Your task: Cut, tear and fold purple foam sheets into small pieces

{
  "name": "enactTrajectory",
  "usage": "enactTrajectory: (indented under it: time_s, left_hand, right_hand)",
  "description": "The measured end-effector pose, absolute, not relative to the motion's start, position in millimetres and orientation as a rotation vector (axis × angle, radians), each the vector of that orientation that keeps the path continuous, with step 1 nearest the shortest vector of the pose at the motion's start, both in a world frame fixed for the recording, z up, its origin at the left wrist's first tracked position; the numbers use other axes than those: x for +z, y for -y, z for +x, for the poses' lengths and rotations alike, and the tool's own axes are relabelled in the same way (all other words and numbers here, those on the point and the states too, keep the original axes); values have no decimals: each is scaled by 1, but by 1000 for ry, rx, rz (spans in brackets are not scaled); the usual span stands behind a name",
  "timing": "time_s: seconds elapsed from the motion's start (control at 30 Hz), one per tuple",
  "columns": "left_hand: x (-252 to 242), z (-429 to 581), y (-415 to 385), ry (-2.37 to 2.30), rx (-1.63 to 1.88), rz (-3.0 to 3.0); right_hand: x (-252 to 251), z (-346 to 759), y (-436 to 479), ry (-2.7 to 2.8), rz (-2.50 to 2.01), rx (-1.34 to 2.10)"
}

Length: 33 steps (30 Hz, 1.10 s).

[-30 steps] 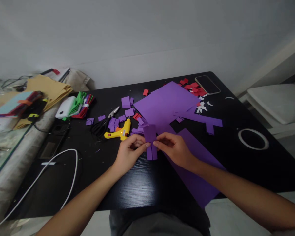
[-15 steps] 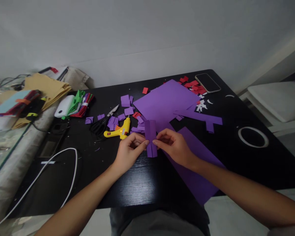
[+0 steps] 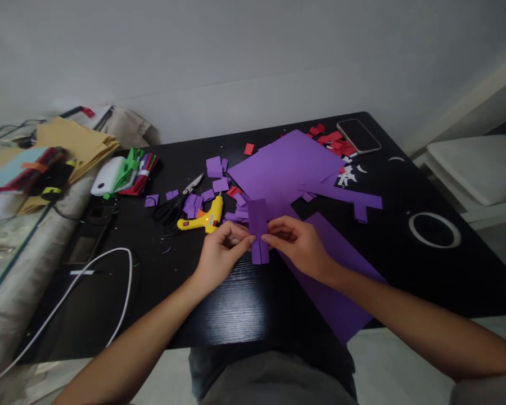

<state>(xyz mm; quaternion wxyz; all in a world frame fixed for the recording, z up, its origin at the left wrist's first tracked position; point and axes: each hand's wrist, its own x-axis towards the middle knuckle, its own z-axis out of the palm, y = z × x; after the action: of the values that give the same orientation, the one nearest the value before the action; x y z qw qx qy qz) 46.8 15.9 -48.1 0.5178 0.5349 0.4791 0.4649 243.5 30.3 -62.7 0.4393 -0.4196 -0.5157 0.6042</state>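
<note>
Between my two hands is a folded strip of purple paper (image 3: pixel 259 222), upright, with a lengthwise slit or seam in its lower part. My left hand (image 3: pixel 223 247) pinches its left edge between thumb and fingers. On the opposite edge my right hand (image 3: pixel 297 244) grips it the same way, the thumbs almost meeting in the middle. A large purple sheet (image 3: pixel 282 169) lies behind the strip, and another purple sheet (image 3: pixel 341 275) lies under my right forearm. Just left of my left hand rests a yellow glue gun (image 3: pixel 204 216), beside black-handled scissors (image 3: pixel 175 205).
Small purple pieces (image 3: pixel 214 167) and red scraps (image 3: pixel 341 147) are scattered at the back. A phone (image 3: pixel 358 135) lies far right, a white ring (image 3: pixel 434 229) nearer. A white cable (image 3: pixel 129 281) loops across the left side. Paper bundles (image 3: pixel 130 171) stand back left.
Both hands still hold the purple strip in nearly the same place. The whole view has shifted slightly; my fingers on the strip have barely moved.
</note>
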Motion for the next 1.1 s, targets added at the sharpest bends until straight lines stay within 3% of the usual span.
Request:
enactTrajectory:
  time_s: [0.77,1.1]
  left_hand:
    - [-48,43,-20,-1130,842,1373]
    - [-50,42,-20,-1132,866,1377]
  right_hand:
    - [-61,243,-31,1315,-1075,1444]
    - [-59,242,-31,1326,-1075,1667]
